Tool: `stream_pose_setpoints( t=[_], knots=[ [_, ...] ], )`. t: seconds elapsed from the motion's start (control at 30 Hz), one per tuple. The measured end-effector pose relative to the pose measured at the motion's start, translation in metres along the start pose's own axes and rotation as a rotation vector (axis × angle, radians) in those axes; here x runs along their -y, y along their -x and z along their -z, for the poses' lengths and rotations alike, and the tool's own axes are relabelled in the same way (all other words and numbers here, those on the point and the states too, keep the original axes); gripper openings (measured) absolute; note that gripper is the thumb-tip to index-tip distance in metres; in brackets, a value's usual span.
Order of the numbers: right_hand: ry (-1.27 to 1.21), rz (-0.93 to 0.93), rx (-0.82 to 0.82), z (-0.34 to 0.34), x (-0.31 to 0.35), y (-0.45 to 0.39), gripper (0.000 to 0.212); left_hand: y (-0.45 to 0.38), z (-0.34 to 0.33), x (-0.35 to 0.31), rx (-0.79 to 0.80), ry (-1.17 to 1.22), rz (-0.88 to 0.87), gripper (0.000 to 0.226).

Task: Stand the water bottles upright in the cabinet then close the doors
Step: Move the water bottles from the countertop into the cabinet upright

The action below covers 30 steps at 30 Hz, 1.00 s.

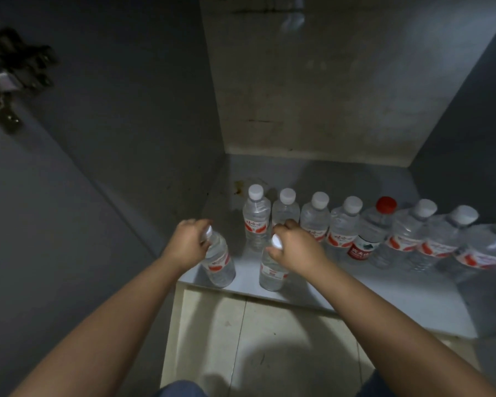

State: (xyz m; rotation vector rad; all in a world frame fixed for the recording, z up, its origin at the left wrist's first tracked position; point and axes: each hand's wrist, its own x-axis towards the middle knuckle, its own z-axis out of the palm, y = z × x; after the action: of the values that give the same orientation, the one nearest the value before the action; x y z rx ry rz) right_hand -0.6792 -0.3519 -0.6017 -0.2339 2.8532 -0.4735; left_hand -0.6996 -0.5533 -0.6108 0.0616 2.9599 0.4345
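Gripping clear, red-labelled bottles by their white caps: left hand [188, 242] on the left bottle [218, 260], right hand [294, 247] on the centre bottle [271, 270]. Both are standing at the shelf's front edge [355, 309], with bare shelf lying at lower right.

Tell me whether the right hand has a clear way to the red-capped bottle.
Probably not yet: the right hand grips a front bottle by its cap. Nothing stands before the red-capped bottle.

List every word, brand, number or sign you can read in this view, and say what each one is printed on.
Nothing here reads reliably.
Clear plastic white-capped bottles in the back row: red-and-white labels, characters too blurred to read.
Clear red-capped bottle: dark red label with white characters, too blurred.
Clear bottle gripped by the left hand: red label print, unreadable.
Clear bottle gripped by the right hand: small label print, unreadable.
Grey cabinet walls: no text.
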Motion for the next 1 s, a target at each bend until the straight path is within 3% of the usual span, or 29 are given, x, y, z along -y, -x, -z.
stream_pose_setpoints(
  t=[0.17, 0.33, 0.4, 0.53, 0.6, 0.73, 0.83, 1.0],
  knots=[
    [-0.011, -0.011, 0.005, 0.001, -0.004, 0.002, 0.046, 0.004, 0.006, -0.013, -0.026, -0.215, 0.161, 0.048],
    [0.021, -0.014, -0.001, -0.002, 0.003, 0.002, 0.042, -0.003, 0.009, -0.017, -0.032, -0.155, 0.36, 0.056],
    [0.043, -0.016, -0.001, -0.002, 0.007, 0.002, 0.042, -0.002, 0.011, -0.016, 0.001, -0.206, 0.302, 0.056],
    [0.087, 0.022, 0.051, 0.006, 0.013, 0.003, 0.04, 0.007, 0.012, -0.003, 0.1, -0.216, -0.069, 0.04],
    [0.095, 0.044, 0.102, 0.012, 0.017, 0.001, 0.036, 0.008, 0.014, 0.006, 0.109, -0.253, -0.137, 0.04],
    [0.126, 0.058, 0.15, 0.014, 0.028, -0.009, 0.03, 0.011, 0.016, 0.013, 0.09, -0.347, -0.095, 0.029],
    [0.09, -0.049, 0.12, 0.009, 0.04, -0.024, 0.022, 0.012, 0.016, 0.015, 0.085, -0.355, -0.025, 0.026],
    [0.031, -0.178, 0.084, 0.003, 0.043, -0.039, 0.041, 0.01, 0.017, 0.013, 0.087, -0.34, 0.079, 0.044]
  ],
)
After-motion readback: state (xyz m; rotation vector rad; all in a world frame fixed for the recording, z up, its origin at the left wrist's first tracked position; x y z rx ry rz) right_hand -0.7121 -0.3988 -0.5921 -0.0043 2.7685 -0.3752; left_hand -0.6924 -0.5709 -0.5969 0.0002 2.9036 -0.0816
